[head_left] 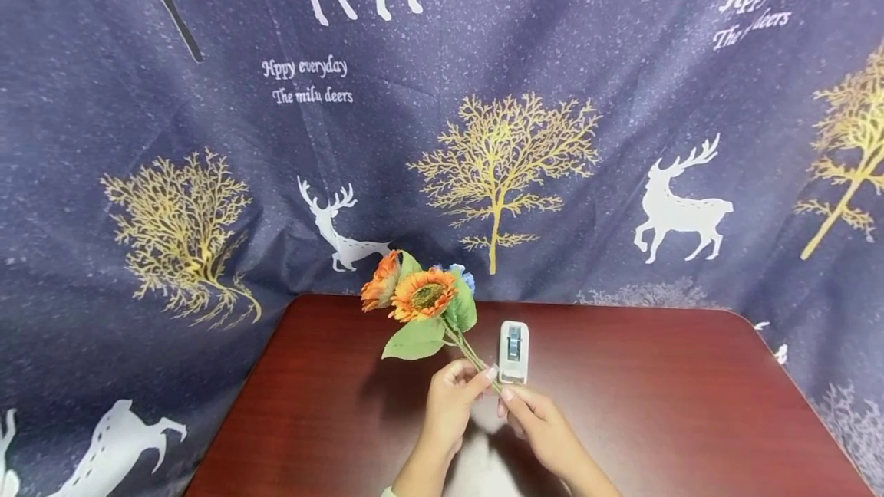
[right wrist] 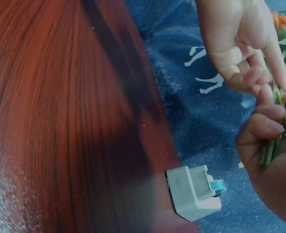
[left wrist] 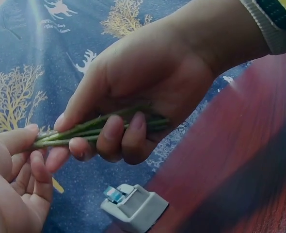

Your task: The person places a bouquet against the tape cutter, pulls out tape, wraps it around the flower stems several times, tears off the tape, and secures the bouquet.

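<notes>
A small bunch of flowers [head_left: 424,297], with orange blooms, a bit of blue and green leaves, slants up to the left over the table in the head view. My left hand [head_left: 450,403] pinches its stems between thumb and fingers, below the leaves. Lower down, the right hand [head_left: 542,422] grips the same stems near their cut ends. In the left wrist view the green stems [left wrist: 85,132] lie across the right hand's curled fingers. Just beyond both hands stands a white tape dispenser [head_left: 505,332] with a blue roll or strip; neither hand touches it.
The dark red wooden table [head_left: 656,390] reaches under both hands. Behind its far edge hangs a blue cloth [head_left: 387,121] printed with deer and golden trees. A sleeve cuff [left wrist: 271,36] shows at the right wrist.
</notes>
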`<state>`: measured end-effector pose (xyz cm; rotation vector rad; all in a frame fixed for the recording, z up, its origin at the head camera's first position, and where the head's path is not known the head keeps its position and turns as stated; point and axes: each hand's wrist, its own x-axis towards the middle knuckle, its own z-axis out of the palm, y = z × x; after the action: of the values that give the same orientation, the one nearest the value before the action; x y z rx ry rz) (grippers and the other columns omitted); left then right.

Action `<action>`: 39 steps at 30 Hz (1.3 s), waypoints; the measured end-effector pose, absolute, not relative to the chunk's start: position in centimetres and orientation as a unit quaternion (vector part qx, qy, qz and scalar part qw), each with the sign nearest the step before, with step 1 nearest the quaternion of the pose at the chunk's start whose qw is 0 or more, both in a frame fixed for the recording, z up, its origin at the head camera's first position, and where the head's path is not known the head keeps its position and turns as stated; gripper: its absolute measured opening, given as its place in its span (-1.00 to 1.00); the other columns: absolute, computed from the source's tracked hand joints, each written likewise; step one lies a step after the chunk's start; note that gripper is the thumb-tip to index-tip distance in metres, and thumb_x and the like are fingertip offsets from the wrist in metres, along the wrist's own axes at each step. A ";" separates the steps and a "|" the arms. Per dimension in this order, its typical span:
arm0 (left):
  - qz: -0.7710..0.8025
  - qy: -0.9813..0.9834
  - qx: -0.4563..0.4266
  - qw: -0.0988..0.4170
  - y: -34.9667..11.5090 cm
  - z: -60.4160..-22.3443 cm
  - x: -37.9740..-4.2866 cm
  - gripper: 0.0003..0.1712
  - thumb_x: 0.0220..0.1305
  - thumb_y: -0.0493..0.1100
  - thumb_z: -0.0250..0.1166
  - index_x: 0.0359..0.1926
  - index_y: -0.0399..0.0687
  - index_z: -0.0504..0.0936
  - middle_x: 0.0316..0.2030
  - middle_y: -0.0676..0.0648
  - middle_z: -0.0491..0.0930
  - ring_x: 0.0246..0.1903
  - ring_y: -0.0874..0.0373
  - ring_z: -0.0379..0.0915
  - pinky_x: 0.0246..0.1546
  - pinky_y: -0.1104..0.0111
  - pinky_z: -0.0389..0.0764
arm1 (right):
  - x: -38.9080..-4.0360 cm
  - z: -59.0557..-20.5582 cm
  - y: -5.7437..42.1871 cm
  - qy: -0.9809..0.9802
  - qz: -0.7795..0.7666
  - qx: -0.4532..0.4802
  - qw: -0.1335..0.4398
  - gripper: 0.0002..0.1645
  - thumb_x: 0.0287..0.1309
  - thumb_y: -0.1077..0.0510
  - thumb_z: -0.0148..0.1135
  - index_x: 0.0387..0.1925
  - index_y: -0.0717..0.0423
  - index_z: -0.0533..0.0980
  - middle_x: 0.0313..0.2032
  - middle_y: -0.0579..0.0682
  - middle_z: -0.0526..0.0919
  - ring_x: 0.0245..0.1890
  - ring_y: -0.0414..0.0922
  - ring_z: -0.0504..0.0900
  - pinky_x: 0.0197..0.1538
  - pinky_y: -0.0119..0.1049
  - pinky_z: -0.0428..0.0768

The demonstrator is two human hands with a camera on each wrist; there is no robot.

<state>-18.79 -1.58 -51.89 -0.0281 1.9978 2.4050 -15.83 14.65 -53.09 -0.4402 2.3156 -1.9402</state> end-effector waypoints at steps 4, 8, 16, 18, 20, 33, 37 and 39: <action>0.775 0.632 0.013 0.019 -1.9 -51.9 -18.9 -0.68 0.13 -0.24 0.48 -0.24 -0.47 0.65 -0.53 0.06 0.63 -0.55 0.26 0.49 -0.47 0.50 0.51 | -15.9 -53.4 15.1 0.706 -0.678 -0.179 0.097 -0.56 0.59 0.13 -0.19 -0.26 0.40 0.47 -0.68 0.12 0.23 -0.68 -0.35 0.20 -0.64 -0.42 0.23; 0.772 0.635 0.028 0.032 -2.2 -51.7 -18.8 -0.67 0.14 -0.22 0.47 -0.23 -0.45 0.65 -0.52 0.09 0.62 -0.55 0.30 0.47 -0.41 0.48 0.55 | -16.2 -53.9 15.5 0.614 -0.735 -0.236 0.166 -0.55 0.62 0.14 -0.35 -0.13 0.48 0.36 -0.59 -0.17 0.38 -0.70 -0.31 0.20 -0.67 -0.40 0.18; 0.790 0.607 0.057 0.064 -2.5 -51.7 -18.9 -0.63 0.21 -0.25 0.41 -0.19 -0.58 0.57 -0.54 0.09 0.64 -0.54 0.30 0.55 -0.37 0.44 0.66 | -16.2 -54.2 15.2 0.393 -0.830 -0.275 0.283 -0.52 0.62 0.17 -0.48 0.05 0.12 0.45 -0.59 -0.23 0.25 -0.73 -0.32 0.09 -0.73 -0.39 -0.05; 0.790 0.607 0.064 0.062 -2.6 -51.7 -18.8 -0.64 0.22 -0.26 0.41 -0.20 -0.57 0.58 -0.53 0.09 0.65 -0.54 0.31 0.56 -0.35 0.44 0.66 | -16.1 -54.3 15.1 0.368 -0.840 -0.267 0.296 -0.52 0.62 0.17 -0.47 0.06 0.12 0.45 -0.58 -0.25 0.27 -0.72 -0.36 0.14 -0.72 -0.39 -0.06; 0.789 0.607 0.070 0.063 -2.6 -51.7 -18.8 -0.65 0.23 -0.25 0.40 -0.20 -0.56 0.58 -0.53 0.10 0.65 -0.52 0.31 0.57 -0.33 0.44 0.67 | -16.1 -54.3 15.0 0.355 -0.844 -0.263 0.304 -0.51 0.62 0.17 -0.48 0.08 0.11 0.45 -0.57 -0.26 0.31 -0.71 -0.39 0.19 -0.73 -0.37 -0.07; 0.778 0.619 0.083 0.070 -2.6 -51.8 -18.9 -0.63 0.29 -0.23 0.36 -0.13 -0.57 0.58 -0.51 0.11 0.64 -0.51 0.31 0.58 -0.31 0.45 0.66 | -16.1 -54.4 15.0 0.376 -0.837 -0.279 0.284 -0.51 0.60 0.25 -0.52 0.00 0.06 0.44 -0.59 -0.26 0.27 -0.72 -0.36 0.15 -0.72 -0.29 -0.14; 0.781 0.616 0.075 0.069 -2.5 -51.7 -18.8 -0.63 0.29 -0.25 0.35 -0.12 -0.59 0.57 -0.48 0.12 0.67 -0.50 0.31 0.59 -0.29 0.45 0.66 | -15.9 -54.2 14.9 0.418 -0.829 -0.273 0.252 -0.57 0.59 0.27 -0.45 -0.07 0.06 0.43 -0.62 -0.24 0.26 -0.74 -0.28 0.07 -0.73 -0.21 -0.17; 0.782 0.615 0.069 0.066 -2.5 -51.7 -18.8 -0.64 0.29 -0.27 0.35 -0.12 -0.60 0.57 -0.46 0.11 0.67 -0.49 0.32 0.59 -0.28 0.45 0.66 | -15.8 -54.0 14.8 0.453 -0.821 -0.256 0.235 -0.62 0.60 0.25 -0.39 -0.10 0.06 0.44 -0.64 -0.25 0.27 -0.74 -0.27 0.07 -0.72 -0.24 -0.13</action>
<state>-18.79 -2.48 -51.66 0.2070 1.8559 2.3589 -15.79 14.82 -53.99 -0.7015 1.2415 -2.2530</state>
